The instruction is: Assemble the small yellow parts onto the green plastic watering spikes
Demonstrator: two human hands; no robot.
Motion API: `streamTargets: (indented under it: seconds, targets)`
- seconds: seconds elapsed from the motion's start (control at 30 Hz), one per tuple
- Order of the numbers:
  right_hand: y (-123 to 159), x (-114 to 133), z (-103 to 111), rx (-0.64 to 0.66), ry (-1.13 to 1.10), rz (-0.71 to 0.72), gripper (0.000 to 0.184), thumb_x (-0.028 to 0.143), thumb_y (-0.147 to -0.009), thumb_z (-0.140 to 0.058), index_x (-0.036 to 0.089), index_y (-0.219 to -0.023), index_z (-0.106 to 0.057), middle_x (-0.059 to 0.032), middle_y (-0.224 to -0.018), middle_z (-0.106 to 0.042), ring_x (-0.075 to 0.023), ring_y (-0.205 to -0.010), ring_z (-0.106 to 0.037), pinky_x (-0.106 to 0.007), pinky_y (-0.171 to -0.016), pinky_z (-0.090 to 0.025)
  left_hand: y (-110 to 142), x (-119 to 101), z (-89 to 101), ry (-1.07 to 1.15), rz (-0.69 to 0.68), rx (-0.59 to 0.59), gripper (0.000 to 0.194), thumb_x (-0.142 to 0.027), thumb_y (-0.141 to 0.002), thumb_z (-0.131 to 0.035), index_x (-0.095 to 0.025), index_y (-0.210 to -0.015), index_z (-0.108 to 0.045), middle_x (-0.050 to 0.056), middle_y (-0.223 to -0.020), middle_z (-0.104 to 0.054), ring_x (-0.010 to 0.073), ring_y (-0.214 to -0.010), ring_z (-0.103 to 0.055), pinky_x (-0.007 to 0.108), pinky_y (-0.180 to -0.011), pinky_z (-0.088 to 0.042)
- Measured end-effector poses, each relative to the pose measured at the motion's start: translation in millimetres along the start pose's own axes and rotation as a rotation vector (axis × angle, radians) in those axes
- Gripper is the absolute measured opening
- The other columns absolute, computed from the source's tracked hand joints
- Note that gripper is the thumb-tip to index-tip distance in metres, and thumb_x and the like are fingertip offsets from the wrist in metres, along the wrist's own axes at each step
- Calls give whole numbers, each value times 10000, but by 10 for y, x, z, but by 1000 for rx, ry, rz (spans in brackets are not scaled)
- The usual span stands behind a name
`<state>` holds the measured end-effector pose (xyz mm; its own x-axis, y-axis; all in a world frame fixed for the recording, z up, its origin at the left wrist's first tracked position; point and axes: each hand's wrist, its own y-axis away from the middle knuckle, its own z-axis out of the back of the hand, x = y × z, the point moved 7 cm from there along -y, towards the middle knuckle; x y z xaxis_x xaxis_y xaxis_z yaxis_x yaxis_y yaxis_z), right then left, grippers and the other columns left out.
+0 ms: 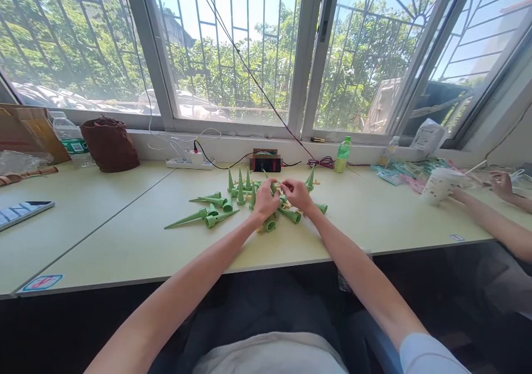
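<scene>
Over a cluster of hollow green plastic watering spikes, my left hand (266,200) is closed, with a bit of green spike (273,187) showing at its fingertips. My right hand (297,194) is just beside it, its thumb and fingers pinched together; what they hold is hidden. Several spikes stand point up, such as one green spike (240,190) left of my hands. Others lie on their sides, among them a long spike (187,219) pointing left and one spike (290,214) below my right hand. Small beige valve pieces (317,183) are scattered among them.
A phone (266,163) stands propped behind the spikes, near a power strip (189,164). A green bottle (343,155) and a coiled cable (321,162) are by the window. At right, a co-worker's arm (490,219) reaches past a white cup (440,186). A brown bag (108,144) stands left.
</scene>
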<state>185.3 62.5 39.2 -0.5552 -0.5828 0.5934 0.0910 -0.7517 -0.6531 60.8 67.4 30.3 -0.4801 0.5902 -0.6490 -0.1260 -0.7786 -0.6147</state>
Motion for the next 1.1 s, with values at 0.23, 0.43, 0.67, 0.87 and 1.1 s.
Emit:
streamTargets:
  seconds: [0.23, 0.43, 0.67, 0.87, 1.1]
  targets:
    - [4, 8, 8, 6, 24, -14, 253, 308, -840, -483, 143, -763, -660, -15, -621, -594, -116, -556, -456, -241, -564, -346, 7, -16, 7, -6, 9, 12, 256, -130, -782, -554, -190, -1031, -556, 83, -1068, -638, 206, -912, -599, 339, -815, -480]
    - [3, 35, 16, 17, 71, -17, 264, 309, -844, -476, 150, -713, -642, -6, -586, -563, -115, -546, -426, -244, -563, -334, 11, -22, 6, -20, 12, 26, 257, -131, -780, -554, -195, -1030, -559, 78, -1067, -640, 199, -898, -598, 340, -818, -480]
    - [11, 49, 18, 28, 90, -16, 263, 302, -834, -480, 150, -690, -639, -6, -574, -558, -113, -544, -408, -245, -570, -325, -4, 4, -22, -47, -11, 31, 242, -118, -772, -540, -189, -1001, -573, 80, -1029, -656, 201, -882, -603, 343, -817, -483]
    - [15, 24, -3, 45, 116, -8, 260, 300, -826, -488, 147, -675, -634, -2, -566, -548, -108, -540, -403, -245, -572, -317, 1, -17, -25, -90, -43, 45, 251, -100, -760, -537, -189, -989, -584, 75, -986, -665, 213, -900, -611, 346, -830, -480]
    - [24, 39, -4, 50, 131, 3, 266, 303, -829, -484, 151, -665, -628, -3, -564, -554, -110, -538, -405, -245, -567, -319, 8, -15, -46, -94, -42, 84, 253, -98, -754, -547, -192, -985, -591, 73, -974, -663, 200, -858, -612, 319, -778, -489]
